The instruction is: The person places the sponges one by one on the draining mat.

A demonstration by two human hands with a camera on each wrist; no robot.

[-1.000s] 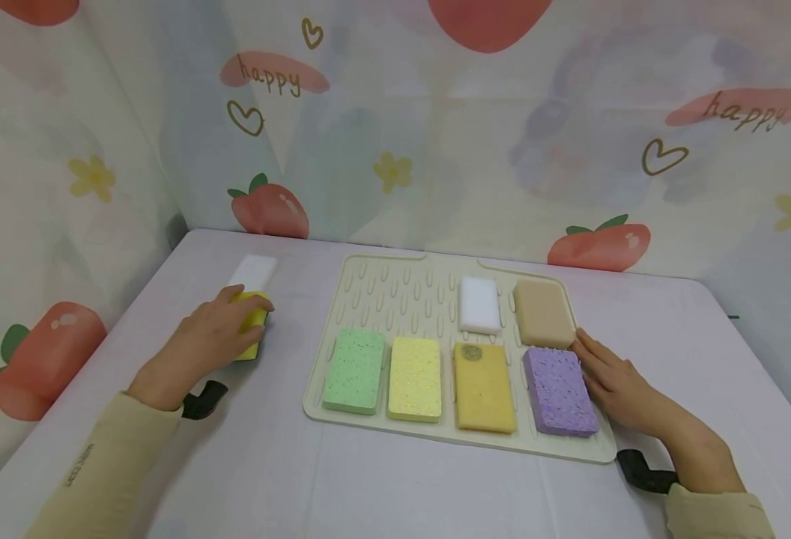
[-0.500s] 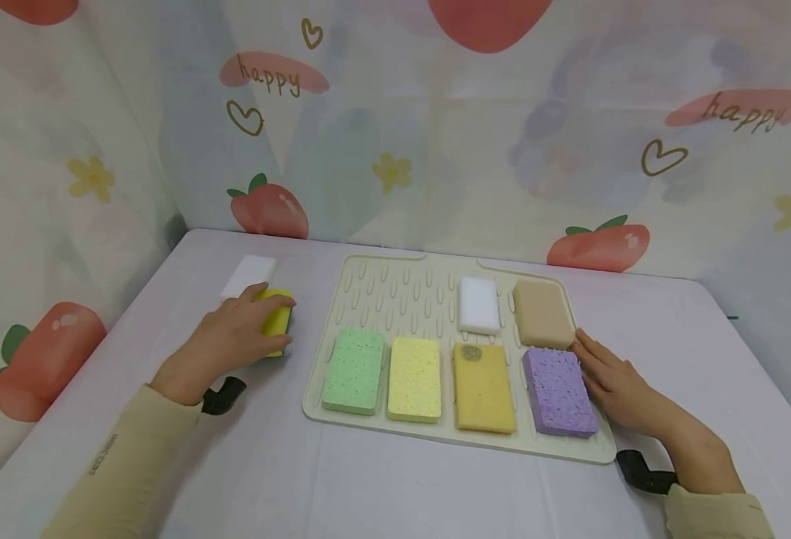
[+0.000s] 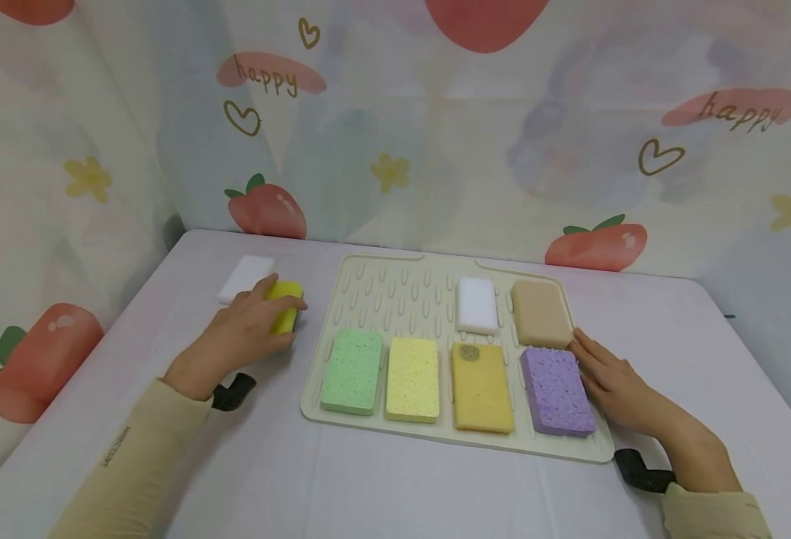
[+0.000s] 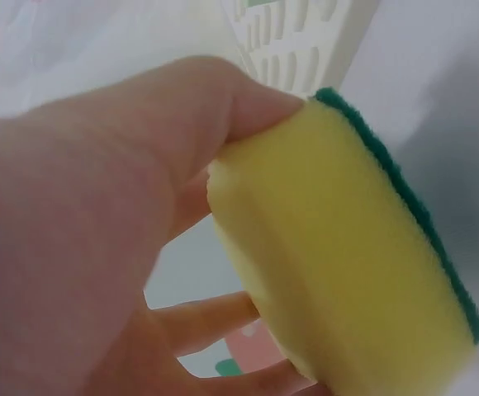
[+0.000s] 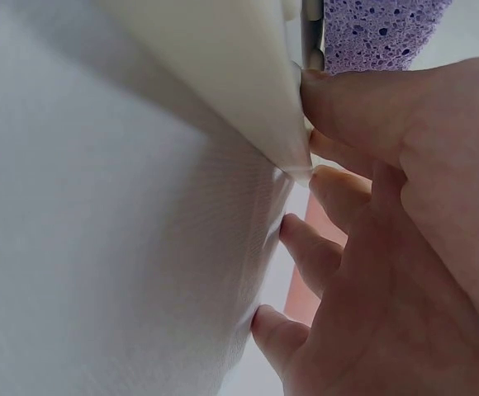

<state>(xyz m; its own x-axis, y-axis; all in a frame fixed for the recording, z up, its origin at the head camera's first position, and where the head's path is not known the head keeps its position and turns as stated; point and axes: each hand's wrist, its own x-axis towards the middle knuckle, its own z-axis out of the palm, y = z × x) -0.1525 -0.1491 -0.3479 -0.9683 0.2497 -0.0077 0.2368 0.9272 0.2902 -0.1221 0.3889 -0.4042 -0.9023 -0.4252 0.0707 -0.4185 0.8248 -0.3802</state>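
Note:
My left hand [image 3: 247, 326] pinches a yellow sponge [image 4: 330, 239] between thumb and fingers. A green scouring layer [image 4: 413, 206] lines the sponge's lower face, with a shadow beyond it in the left wrist view. Just behind this hand a white sponge block [image 3: 247, 278] lies on the table. To the right is a cream ridged mat [image 3: 375, 296]. My right hand [image 3: 614, 382] rests at the mat's right edge, its fingers extended and touching the edge, beside a purple sponge [image 3: 559, 391].
On the mat's front row lie a green sponge [image 3: 352, 372], a pale yellow sponge [image 3: 413, 379] and an orange-yellow sponge [image 3: 482, 388]. Behind them sit a white block [image 3: 478, 305] and a tan sponge [image 3: 541, 313]. A printed cloth backdrop [image 3: 436, 135] borders the table's back.
My left hand has carried the yellow sponge rightward and slightly back, toward the mat, uncovering more of the white sponge block. The right hand has stayed at the mat's edge.

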